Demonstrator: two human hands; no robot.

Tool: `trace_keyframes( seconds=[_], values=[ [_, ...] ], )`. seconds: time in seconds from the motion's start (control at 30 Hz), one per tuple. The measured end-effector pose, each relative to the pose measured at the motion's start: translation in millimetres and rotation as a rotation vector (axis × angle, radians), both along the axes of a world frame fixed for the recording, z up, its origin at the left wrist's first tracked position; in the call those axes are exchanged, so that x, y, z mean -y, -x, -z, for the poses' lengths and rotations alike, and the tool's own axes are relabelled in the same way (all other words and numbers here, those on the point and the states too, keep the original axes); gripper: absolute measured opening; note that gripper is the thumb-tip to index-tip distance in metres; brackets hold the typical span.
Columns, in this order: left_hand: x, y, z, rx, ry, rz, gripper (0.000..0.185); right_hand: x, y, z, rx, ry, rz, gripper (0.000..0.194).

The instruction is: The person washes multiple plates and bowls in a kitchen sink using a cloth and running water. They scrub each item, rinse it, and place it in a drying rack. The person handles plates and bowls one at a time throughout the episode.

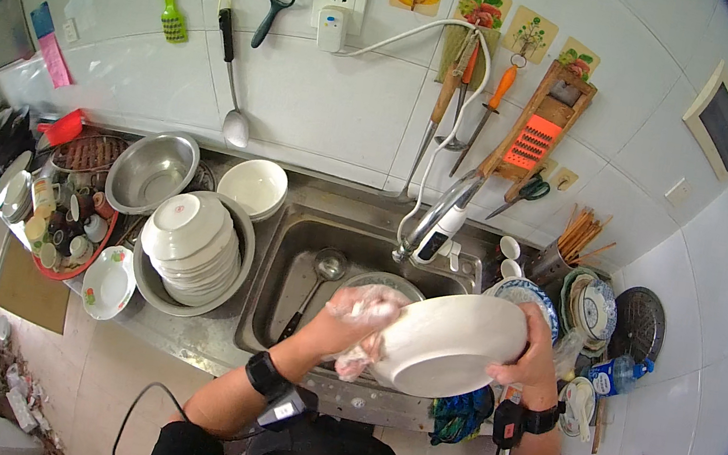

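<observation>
A large white bowl is tilted over the sink's front edge, its foot ring facing me. My right hand grips its right rim, thumb on the outside. White lather covers my left hand, which clasps the left rim; whether a cloth is bunched in those fingers I cannot tell. Behind the bowl, the stainless steel sink holds a ladle and a partly hidden round dish. The faucet reaches over the basin.
Left of the sink, a metal basin holds stacked white dishes. Nearby are a white bowl, a steel bowl and a floral plate. At right stand stacked bowls, a chopstick holder and a plastic bottle.
</observation>
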State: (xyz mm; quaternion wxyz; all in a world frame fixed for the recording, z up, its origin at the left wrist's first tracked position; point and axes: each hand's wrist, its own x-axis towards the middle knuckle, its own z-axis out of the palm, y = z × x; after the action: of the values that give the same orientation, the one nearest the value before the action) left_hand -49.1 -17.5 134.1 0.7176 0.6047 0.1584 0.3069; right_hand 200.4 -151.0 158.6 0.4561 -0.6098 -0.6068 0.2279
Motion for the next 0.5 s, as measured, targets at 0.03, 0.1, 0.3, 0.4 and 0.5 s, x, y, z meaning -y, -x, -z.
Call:
trace_keyframes(
  seconds=[0.03,0.1,0.3,0.4,0.5],
  values=[
    [0,-3,1,-0.002,-0.009,-0.069,0.023,0,2,-1,0.027,0.045,-0.001,0.064],
    [-1,-6,3,0.003,-0.011,-0.176,0.025,0,5,-2,0.092,0.086,-0.005,0.064],
    [-4,7,6,0.232,0.35,0.124,0.038,2,-1,-2,-0.139,0.02,0.106,0.072],
    [-6,14,7,0.346,0.483,0.476,0.031,7,-3,-4,-0.048,0.012,0.02,0.063],
    [-4,18,9,0.282,0.439,0.386,0.018,9,1,-11,0.015,0.037,0.003,0.062]
  ],
)
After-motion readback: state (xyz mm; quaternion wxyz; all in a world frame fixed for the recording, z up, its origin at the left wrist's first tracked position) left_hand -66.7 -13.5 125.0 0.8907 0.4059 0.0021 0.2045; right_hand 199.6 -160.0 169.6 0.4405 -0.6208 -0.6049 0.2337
